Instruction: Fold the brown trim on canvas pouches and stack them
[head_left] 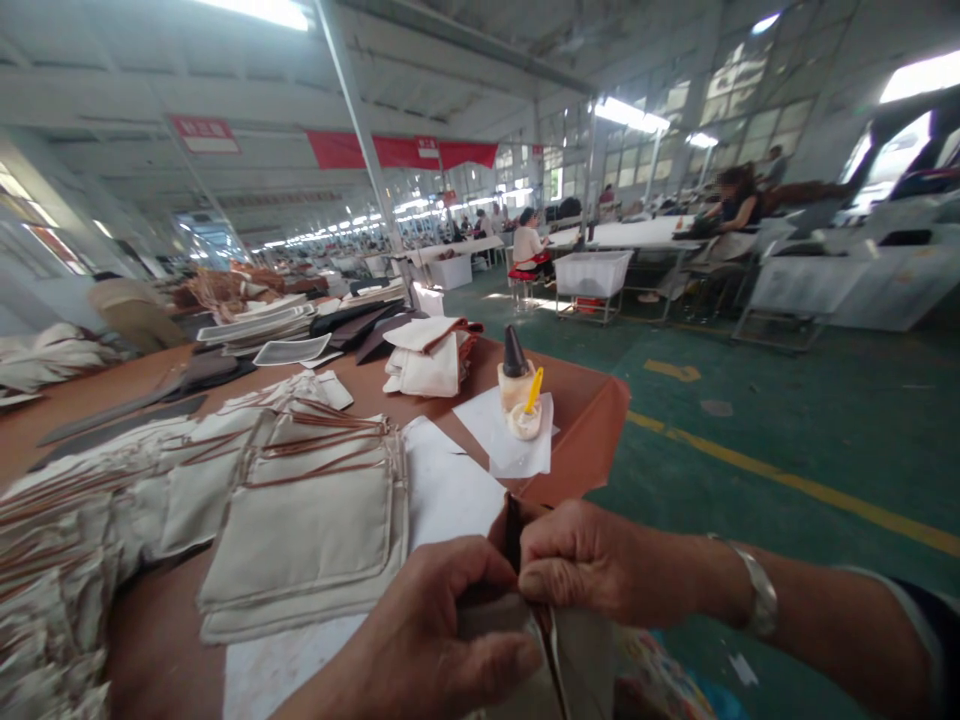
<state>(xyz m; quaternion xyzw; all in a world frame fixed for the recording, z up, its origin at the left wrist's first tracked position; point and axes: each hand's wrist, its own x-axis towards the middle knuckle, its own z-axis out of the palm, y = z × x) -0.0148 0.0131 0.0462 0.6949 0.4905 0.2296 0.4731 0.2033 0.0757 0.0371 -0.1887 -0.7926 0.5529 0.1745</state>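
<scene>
My left hand (442, 630) is closed on a beige and brown leather-like piece (585, 665) at the bottom of the head view. Its thumb lies along the beige face, and its fingertips grip the upper edge. Beside it, my right hand (592, 560) pinches the brown edge of the same piece, thumb against curled fingers. A dark fold (512, 530) sticks up between the two hands. To their left lies a stack of flat beige pieces (315, 530) with brown edging. The lower part of the held piece runs out of view.
On the brown-covered table (592, 400), a pot (523, 420) with a yellow-handled tool (534, 390) stands on white paper, near a black cone-shaped nozzle (514, 350). Beige pieces (431, 360) are piled behind. People sit at white tables (637, 232) beyond the green floor (750, 440).
</scene>
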